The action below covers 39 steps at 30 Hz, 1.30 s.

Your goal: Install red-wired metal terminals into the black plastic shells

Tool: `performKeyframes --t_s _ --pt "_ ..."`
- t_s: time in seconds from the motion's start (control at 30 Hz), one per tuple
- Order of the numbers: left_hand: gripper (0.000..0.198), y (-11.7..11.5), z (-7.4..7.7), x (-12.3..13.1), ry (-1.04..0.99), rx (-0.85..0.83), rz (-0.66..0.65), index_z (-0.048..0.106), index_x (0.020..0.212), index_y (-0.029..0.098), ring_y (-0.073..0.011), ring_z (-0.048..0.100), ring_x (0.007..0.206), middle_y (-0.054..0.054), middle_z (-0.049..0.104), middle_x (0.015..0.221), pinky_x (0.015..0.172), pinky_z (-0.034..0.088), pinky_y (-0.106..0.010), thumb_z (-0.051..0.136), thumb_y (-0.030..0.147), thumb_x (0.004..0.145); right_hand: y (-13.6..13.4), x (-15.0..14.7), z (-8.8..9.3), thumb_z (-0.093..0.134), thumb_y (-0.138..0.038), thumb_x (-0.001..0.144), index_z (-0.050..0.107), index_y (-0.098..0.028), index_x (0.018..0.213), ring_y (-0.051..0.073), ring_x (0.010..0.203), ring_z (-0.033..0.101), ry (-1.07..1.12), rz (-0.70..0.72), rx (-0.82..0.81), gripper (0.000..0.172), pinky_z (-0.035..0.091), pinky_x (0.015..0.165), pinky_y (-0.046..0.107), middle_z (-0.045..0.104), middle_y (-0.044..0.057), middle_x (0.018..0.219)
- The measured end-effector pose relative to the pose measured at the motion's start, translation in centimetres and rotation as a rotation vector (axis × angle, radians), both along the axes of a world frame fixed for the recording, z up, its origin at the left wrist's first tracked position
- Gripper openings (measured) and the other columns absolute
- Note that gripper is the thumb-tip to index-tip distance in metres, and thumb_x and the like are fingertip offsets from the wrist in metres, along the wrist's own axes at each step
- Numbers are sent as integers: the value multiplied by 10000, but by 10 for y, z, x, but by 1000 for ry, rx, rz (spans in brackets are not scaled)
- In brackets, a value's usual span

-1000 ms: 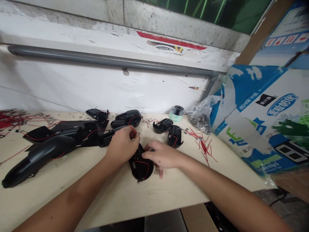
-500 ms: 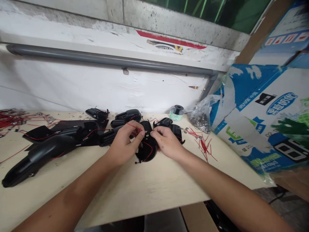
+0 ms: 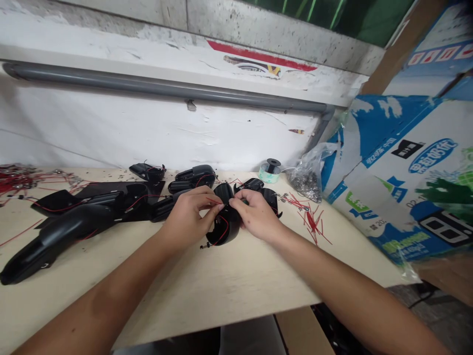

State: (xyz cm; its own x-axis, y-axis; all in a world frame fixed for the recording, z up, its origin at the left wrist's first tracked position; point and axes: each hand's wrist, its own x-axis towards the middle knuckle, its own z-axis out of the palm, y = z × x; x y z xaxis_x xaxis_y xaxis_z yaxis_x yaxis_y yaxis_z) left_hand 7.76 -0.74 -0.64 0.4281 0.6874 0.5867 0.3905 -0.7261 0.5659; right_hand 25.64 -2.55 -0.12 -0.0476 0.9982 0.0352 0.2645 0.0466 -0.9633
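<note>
A rounded black plastic housing point(image 3: 231, 231) lies on the table between my hands, with a red wire point(image 3: 226, 228) curving inside its open end. My left hand point(image 3: 190, 214) is closed in a pinch on a thin red wire point(image 3: 213, 200) above the housing's left side. My right hand point(image 3: 256, 215) is closed at the housing's right side, thumb and forefinger meeting near the left fingertips. A small green bit shows by its fingers; what they grip is hidden. A small connector point(image 3: 204, 246) sticks out at the housing's lower left.
More black housings point(image 3: 79, 227) lie to the left and behind my hands. Loose red wires point(image 3: 313, 219) are scattered at the right. A tape roll point(image 3: 269, 172), a plastic bag of small metal parts point(image 3: 306, 182) and a printed carton point(image 3: 399, 182) stand beyond. A wall backs the table point(image 3: 207, 286).
The fingertips of both hands have come closer together over the housing. A small green bit now shows at my right fingers. The camera view has shifted slightly.
</note>
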Motion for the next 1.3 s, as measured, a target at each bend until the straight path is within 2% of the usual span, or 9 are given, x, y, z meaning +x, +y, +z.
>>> performKeyframes --t_s 0.33,0.63,0.83,0.97,1.13,1.23,1.3 --pt "218 1 1 -4 201 47 -13 714 821 170 -155 590 759 -46 618 840 704 453 -293 525 172 929 4 2 -10 588 -275 822 509 -205 771 105 373 435 -29 45 39 117 308 364 202 456 -75 481" --pt "235 -4 4 -3 270 46 28 690 771 173 -167 577 746 -48 601 820 683 435 -302 502 140 908 1 -2 -7 582 -263 826 503 -207 764 110 371 446 -55 33 23 115 305 366 201 458 -73 472" --pt "280 -1 -2 -4 371 79 18 673 775 174 -168 555 726 -51 578 814 657 413 -305 444 156 936 3 -1 -15 588 -266 820 487 -210 752 109 381 443 -51 50 31 134 303 376 200 445 -78 471" --pt "200 2 -6 -3 227 0 53 687 869 175 -173 583 788 -56 608 892 711 452 -308 497 185 932 7 1 -16 594 -296 817 504 -209 782 106 381 429 -47 29 52 131 313 371 205 456 -79 498" --pt "173 5 -7 -1 66 -45 18 705 887 185 -182 592 836 -64 597 904 768 506 -329 539 217 922 8 0 -12 595 -318 813 519 -203 774 110 407 438 0 9 31 144 329 381 206 463 -68 508" --pt "127 8 -11 0 -79 -72 43 723 871 194 -220 586 1038 -89 560 1046 888 529 -379 615 260 884 9 0 -12 591 -339 821 505 -202 764 110 416 437 71 24 30 171 340 391 208 464 -64 517" --pt "117 11 -13 0 -155 -163 49 745 870 218 -251 542 1178 -97 528 1166 910 544 -392 672 307 848 10 1 -14 592 -350 827 504 -204 772 106 412 428 102 35 40 180 345 391 211 459 -66 530"
